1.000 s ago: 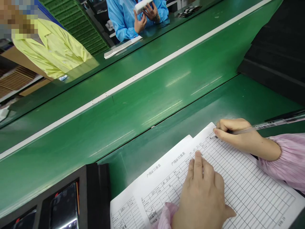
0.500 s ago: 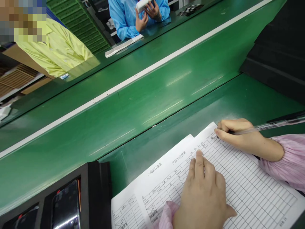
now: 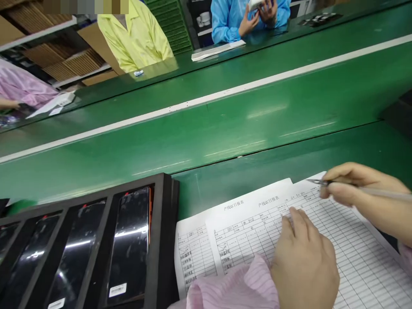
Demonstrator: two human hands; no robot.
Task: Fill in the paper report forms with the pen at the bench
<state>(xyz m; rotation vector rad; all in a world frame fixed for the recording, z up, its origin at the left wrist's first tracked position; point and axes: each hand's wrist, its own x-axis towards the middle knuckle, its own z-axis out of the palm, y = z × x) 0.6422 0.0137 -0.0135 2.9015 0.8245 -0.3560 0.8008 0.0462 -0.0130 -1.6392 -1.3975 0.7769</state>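
Observation:
My right hand [image 3: 360, 191] pinches a clear pen [image 3: 370, 191], whose tip hovers just above the top of a printed grid form [image 3: 363, 257]. My left hand [image 3: 304, 262] lies on the form with its fingers stretched out flat, holding the paper down. A second form sheet [image 3: 193, 253] sticks out from under the first on the left. Both wrists show pink striped sleeves.
A black tray [image 3: 161, 231] holding several dark phones sits left of the papers. A green conveyor belt [image 3: 206, 128] with a white stripe runs across. Beyond it stand a person in a yellow coat [image 3: 135, 34] and one in blue [image 3: 231, 17] handling a white object.
The view swung left, bringing the phone tray into sight. My right hand lifted the pen tip off the paper and shifted right. My left hand stays flat on the form.

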